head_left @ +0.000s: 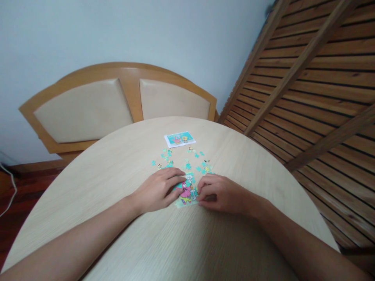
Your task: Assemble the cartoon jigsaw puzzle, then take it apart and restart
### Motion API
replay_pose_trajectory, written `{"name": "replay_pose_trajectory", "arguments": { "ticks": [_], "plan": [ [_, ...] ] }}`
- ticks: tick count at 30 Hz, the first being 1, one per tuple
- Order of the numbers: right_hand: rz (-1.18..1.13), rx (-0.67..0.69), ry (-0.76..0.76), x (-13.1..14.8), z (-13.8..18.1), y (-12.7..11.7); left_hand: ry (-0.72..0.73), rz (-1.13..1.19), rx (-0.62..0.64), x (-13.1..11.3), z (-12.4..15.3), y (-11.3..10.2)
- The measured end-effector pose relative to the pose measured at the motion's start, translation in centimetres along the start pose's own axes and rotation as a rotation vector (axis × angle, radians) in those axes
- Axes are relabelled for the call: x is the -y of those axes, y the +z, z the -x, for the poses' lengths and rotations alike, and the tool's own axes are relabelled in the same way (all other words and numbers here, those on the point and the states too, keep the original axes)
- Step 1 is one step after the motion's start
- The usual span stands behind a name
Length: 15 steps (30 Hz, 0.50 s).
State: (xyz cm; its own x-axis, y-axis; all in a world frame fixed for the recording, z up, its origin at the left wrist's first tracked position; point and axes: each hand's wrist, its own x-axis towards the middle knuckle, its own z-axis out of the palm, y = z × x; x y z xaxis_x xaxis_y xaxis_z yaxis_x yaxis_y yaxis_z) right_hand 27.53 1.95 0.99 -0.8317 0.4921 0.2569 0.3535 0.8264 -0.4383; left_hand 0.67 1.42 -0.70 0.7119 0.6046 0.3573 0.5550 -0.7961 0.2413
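On the near part of the round worktop (175, 246), a partly joined jigsaw (185, 194) lies flat between the hands. The left hand (160, 189) has a released grip, fingers resting across its left side. The right hand (224, 194) bends its fingers at the right edge; whether they grasp a piece, I cannot tell. Farther lie loose pieces (188, 166), then a picture card (179, 139), and beyond the worktop a padded wooden backrest (130, 93).

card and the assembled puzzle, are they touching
Apart: the head view shows bare table and loose pieces between the card and the assembled puzzle.
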Motion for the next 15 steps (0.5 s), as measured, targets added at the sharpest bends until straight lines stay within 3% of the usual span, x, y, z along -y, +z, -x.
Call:
{"name": "replay_pose_trajectory", "arguments": {
  "ticks": [4, 7, 15],
  "plan": [
    [-0.02, -0.003, 0.007, 0.1, 0.0, -0.1, -0.214, -0.131, -0.137, 2.0, 0.0, 0.4],
    [-0.022, 0.002, 0.014, 0.1, 0.0, -0.1, -0.322, -0.206, -0.148, 3.6, 0.1, 0.7],
    [-0.031, 0.006, 0.011, -0.1, 0.0, 0.0, -0.366, -0.185, -0.109, 4.4, 0.3, 1.1]
  ]
}}
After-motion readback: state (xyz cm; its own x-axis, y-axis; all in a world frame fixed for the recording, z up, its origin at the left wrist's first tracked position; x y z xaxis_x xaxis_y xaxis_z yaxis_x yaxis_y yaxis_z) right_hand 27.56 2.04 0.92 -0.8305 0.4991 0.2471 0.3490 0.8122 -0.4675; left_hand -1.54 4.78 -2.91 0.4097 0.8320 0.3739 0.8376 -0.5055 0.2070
